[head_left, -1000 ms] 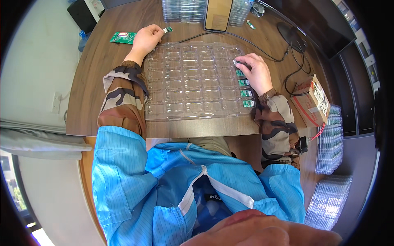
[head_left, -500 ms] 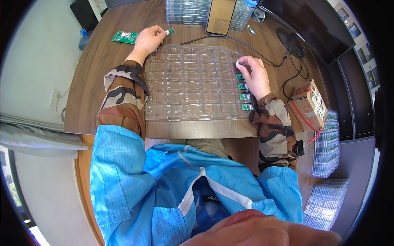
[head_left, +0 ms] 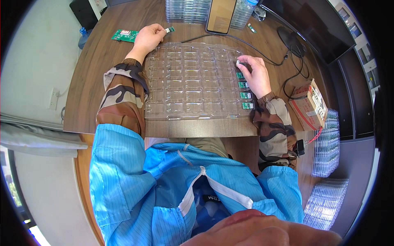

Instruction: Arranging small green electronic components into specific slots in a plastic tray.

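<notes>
A clear plastic tray [head_left: 193, 88] with rows of compartments lies on the desk before me. Several small green circuit boards [head_left: 245, 95] sit in its right-hand column. At that column's far end, my right hand [head_left: 255, 76] pinches a small module with a white end [head_left: 238, 62]; its fingers hide most of the piece. Beyond the tray's far left corner, my left hand [head_left: 149, 39] is closed on a small green circuit board [head_left: 170, 29], which sticks out to the right of the fingertips. Just left of that hand, a larger green circuit board [head_left: 124, 35] lies on the desk, partly covered by it.
Behind the tray stand a phone-like device [head_left: 221, 16] and stacked clear trays [head_left: 186, 11]. A black cable [head_left: 254, 48] runs across to the monitor [head_left: 312, 28]. One loose small board [head_left: 251, 28] lies far right. A cardboard box [head_left: 308, 104] stands at the right edge, near more stacked trays [head_left: 326, 143].
</notes>
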{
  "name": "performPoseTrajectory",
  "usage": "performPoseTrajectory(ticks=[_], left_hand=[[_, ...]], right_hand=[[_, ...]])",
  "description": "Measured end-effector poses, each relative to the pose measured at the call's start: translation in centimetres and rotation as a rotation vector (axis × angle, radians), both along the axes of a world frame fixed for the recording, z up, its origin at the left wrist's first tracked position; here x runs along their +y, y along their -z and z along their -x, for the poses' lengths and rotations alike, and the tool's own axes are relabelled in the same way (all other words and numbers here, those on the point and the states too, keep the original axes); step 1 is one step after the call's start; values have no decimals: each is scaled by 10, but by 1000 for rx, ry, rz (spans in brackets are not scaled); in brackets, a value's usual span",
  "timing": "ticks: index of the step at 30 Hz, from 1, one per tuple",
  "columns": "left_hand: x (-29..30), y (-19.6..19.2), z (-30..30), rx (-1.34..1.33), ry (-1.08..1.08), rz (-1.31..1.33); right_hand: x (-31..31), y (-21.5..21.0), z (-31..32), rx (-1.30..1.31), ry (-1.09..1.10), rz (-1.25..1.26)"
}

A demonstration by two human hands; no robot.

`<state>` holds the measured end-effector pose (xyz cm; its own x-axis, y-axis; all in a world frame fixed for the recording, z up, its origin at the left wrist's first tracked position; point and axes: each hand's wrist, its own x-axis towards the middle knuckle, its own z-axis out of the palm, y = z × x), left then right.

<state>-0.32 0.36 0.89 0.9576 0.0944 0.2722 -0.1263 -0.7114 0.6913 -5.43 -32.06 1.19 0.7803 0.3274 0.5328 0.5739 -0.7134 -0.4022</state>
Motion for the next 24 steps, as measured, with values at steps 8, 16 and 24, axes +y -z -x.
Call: performPoseTrajectory(ticks=[8,16,24], left_hand=[[-1,-1,0,5,1,2],[1,4,-3,5,7,12],[6,9,-6,0,31,11]], right_hand=[[-1,-1,0,-32,-20,49],[-3,0,1,-8,-13,63],[-4,4,-3,48,-27,-6]])
